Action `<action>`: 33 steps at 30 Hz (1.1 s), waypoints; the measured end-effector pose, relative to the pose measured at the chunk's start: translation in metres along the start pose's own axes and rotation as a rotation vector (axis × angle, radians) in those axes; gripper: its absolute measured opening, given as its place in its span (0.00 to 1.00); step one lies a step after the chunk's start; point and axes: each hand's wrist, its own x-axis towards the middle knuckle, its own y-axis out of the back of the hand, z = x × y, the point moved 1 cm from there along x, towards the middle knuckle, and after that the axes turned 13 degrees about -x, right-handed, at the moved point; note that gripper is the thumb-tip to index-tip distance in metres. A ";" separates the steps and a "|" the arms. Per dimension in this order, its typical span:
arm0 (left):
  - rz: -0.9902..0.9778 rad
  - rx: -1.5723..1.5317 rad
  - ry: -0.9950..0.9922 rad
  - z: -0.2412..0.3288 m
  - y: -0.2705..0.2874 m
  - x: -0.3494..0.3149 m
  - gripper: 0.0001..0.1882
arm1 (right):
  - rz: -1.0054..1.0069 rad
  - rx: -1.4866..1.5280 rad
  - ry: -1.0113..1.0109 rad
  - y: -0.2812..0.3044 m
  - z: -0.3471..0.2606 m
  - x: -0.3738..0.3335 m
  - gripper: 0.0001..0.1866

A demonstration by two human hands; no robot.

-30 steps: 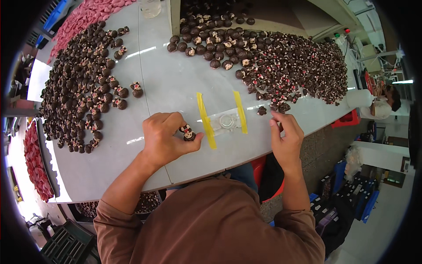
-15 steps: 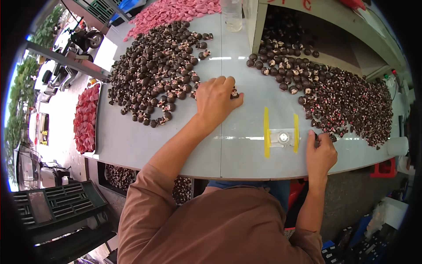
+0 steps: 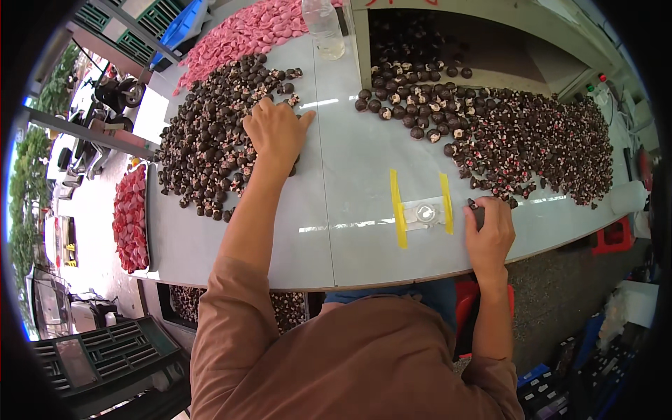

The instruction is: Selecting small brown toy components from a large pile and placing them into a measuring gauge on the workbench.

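My left hand (image 3: pixel 275 133) reaches over the right side of a heap of dark brown round pieces with pale parts (image 3: pixel 203 136). Its thumb stands away from the bent fingers, whose tips are partly hidden among the pieces. By the table's front edge, at the right, my right hand (image 3: pixel 492 231) pinches a small dark piece (image 3: pixel 479 214) between thumb and fingers. Just beyond that hand begins a second heap of dark pieces flecked with pale and pink (image 3: pixel 539 140). Left of it, a small clear fitting with a round centre (image 3: pixel 425 213) lies between two yellow tape strips (image 3: pixel 398 210).
Pink curved pieces (image 3: pixel 245 35) cover the far left, and redder ones fill a tray (image 3: pixel 147 238) at the left edge. A clear bottle (image 3: pixel 325 31) stands beside an open-fronted box (image 3: pixel 362 49). A white roll (image 3: pixel 628 199) lies far right, above a red stool (image 3: pixel 613 236).
My left hand has moved from the bare table beside the left heap onto that heap. The whole view has shifted. My right hand stays near the front edge, its dark piece now showing more.
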 end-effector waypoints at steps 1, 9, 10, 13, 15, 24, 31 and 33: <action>-0.030 0.022 0.022 0.002 0.000 0.003 0.33 | -0.001 0.068 0.043 0.001 0.003 -0.002 0.16; -0.039 -0.478 -0.167 0.050 -0.019 0.015 0.23 | -0.008 0.042 -0.083 0.006 0.003 -0.008 0.17; -0.092 -0.548 -0.144 0.060 -0.022 0.017 0.24 | 0.014 -0.023 -0.103 0.008 0.001 -0.009 0.16; -0.159 -0.581 -0.164 0.068 -0.035 0.025 0.23 | 0.015 -0.083 -0.132 0.008 -0.001 -0.011 0.18; -0.248 -0.687 -0.117 0.063 -0.038 0.029 0.20 | 0.038 -0.064 -0.124 0.003 -0.003 -0.010 0.17; -0.305 -0.668 -0.330 0.058 -0.024 0.012 0.18 | 0.003 -0.033 -0.116 0.002 -0.002 -0.008 0.14; -0.772 -1.347 -0.086 0.058 0.021 -0.065 0.17 | -0.057 0.389 -0.163 0.002 0.004 -0.015 0.16; -0.906 -1.489 -0.018 0.060 0.021 -0.089 0.18 | -0.097 0.442 -0.173 0.007 0.004 -0.014 0.17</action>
